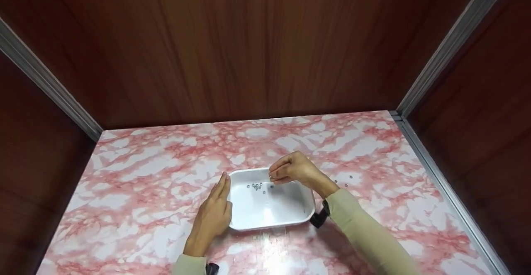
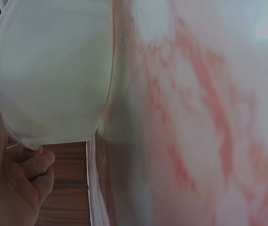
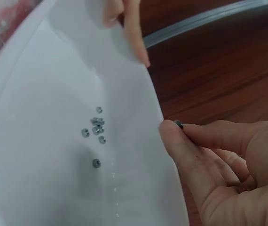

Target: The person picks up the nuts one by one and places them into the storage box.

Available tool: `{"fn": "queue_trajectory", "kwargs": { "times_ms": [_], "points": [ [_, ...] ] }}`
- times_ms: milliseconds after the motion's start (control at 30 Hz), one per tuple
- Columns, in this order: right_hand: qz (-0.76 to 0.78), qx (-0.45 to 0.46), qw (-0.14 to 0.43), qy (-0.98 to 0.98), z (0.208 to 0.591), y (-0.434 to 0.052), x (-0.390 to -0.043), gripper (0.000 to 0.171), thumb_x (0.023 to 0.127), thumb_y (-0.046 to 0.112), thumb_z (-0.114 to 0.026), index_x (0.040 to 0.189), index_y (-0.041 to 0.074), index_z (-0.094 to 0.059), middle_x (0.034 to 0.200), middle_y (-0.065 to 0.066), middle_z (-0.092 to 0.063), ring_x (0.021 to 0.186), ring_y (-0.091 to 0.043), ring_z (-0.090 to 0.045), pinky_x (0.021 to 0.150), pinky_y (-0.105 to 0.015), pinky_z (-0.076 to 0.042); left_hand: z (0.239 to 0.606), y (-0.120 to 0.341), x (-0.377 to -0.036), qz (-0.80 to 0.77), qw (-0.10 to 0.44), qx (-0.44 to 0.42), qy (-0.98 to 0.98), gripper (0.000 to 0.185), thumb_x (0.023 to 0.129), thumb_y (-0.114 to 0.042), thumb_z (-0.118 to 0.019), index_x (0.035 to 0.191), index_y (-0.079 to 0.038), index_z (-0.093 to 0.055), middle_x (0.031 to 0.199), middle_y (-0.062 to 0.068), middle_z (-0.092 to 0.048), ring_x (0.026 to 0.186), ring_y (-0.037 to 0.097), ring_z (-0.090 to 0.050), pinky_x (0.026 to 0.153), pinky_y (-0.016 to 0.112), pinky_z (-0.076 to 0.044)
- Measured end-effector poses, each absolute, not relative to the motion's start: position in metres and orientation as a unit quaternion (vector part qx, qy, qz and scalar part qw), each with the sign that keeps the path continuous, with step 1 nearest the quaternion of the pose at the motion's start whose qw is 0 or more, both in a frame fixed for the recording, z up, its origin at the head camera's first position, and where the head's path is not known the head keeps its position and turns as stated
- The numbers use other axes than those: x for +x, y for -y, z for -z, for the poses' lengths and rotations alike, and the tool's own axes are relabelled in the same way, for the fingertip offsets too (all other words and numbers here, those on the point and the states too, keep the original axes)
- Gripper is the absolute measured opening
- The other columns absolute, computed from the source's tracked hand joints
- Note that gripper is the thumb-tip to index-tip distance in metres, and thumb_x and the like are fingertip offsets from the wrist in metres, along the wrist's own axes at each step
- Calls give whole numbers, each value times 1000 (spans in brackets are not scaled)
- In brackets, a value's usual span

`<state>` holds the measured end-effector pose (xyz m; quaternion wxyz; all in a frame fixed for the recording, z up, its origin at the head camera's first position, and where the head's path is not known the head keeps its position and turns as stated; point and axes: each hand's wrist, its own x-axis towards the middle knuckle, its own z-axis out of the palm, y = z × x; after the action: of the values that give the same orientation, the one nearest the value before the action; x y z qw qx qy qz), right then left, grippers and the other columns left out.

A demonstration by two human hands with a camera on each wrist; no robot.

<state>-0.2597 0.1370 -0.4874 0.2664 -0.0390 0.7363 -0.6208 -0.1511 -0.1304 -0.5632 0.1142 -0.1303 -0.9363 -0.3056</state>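
Note:
A white rectangular tray (image 1: 271,226) with rounded corners stands on the table. Several small metal nuts (image 1: 256,186) lie loose inside it, towards its back; the right wrist view shows the cluster of nuts (image 3: 98,126) and a single nut (image 3: 96,163) apart from it. Over the tray's back rim, my right hand (image 1: 295,170) pinches one nut (image 3: 178,124) between thumb and fingertip. My left hand (image 1: 213,212) rests against the tray's left side, its fingers (image 1: 224,186) fairly straight along the rim.
A few more nuts (image 1: 346,185) lie on the table right of the tray, beyond my right forearm. The red and white marbled table (image 1: 145,192) meets brown wood-grain panels (image 1: 249,51) at the back and sides. A metal frame edge (image 1: 439,200) runs along its right.

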Motion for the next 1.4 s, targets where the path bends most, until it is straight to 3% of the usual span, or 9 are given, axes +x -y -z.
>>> {"fn": "queue_trajectory", "kwargs": {
  "times_ms": [367,733,967,1133,1400],
  "points": [
    [595,-30,262,-759,497,-135,-264,21,91,-10,-70,112,-15,-73,108,-31,-77,96,-36,-81,87,-41,-66,562,131,-152,301,97,-116,942,61,104,-9,-52,161,3,-35,172,18,-31,152,44,-42,122,53,-42],
    [572,-47,220,-789,490,-144,-263,21,93,-3,-69,112,-11,-73,103,-26,-78,95,-34,-80,84,-39,-67,561,130,-152,308,113,-127,936,60,102,-5,-52,159,7,-36,170,22,-33,152,44,-42,122,54,-42],
    [536,-120,139,-824,484,-156,-251,21,97,5,-66,112,-6,-76,106,-27,-78,91,-30,-80,80,-39,-68,564,129,-152,319,112,-129,932,60,101,-3,-50,158,10,-36,170,24,-32,153,44,-41,121,54,-42],
    [474,-168,50,-863,481,-167,-238,17,96,13,-73,107,3,-81,103,-14,-81,93,-28,-80,82,-34,-66,565,129,-152,309,112,-125,936,59,102,-5,-50,158,9,-37,170,23,-33,152,44,-42,119,54,-44],
    [357,-245,-86,-898,487,-201,-224,18,95,9,-76,108,-1,-80,107,-15,-81,102,-32,-79,89,-44,-66,563,132,-152,298,103,-120,941,60,103,-9,-51,160,4,-37,172,18,-33,152,41,-43,119,52,-46]
  ]
}}
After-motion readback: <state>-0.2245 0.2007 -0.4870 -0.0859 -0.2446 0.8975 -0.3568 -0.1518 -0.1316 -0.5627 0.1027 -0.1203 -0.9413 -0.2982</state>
